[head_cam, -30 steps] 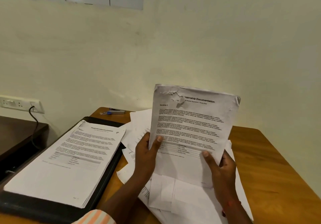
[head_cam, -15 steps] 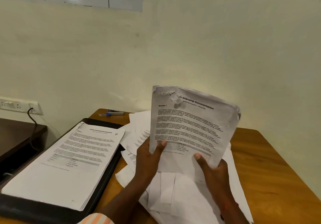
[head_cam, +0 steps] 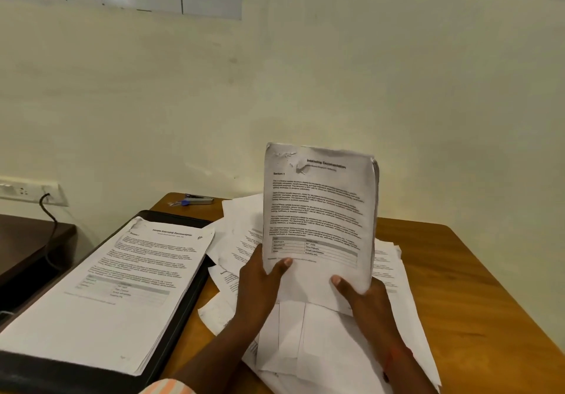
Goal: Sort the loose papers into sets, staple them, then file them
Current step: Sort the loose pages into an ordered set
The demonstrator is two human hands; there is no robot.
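Observation:
I hold a set of printed sheets (head_cam: 319, 210) upright above the table, headed "Internship Documentation", with a torn top left corner. My left hand (head_cam: 260, 283) grips its lower left edge, thumb on the front. My right hand (head_cam: 363, 302) grips the lower right corner, thumb on the front as well. Under my hands lie loose papers (head_cam: 305, 341) spread in a heap over the wooden table (head_cam: 477, 286). At the left a black file folder (head_cam: 76, 372) lies open with a thick stack of printed pages (head_cam: 122, 286) on it. A stapler (head_cam: 198, 200) rests at the table's far edge.
A pale wall stands right behind the table. At the left a socket strip (head_cam: 27, 190) sits on the wall with a black cable (head_cam: 50, 228) hanging down to a dark side table (head_cam: 27, 240). Bare wood shows at the table's right side.
The held set has been squared up: its right side swung in, so it looks narrower and stands straighter. Both hands keep their hold near the bottom.

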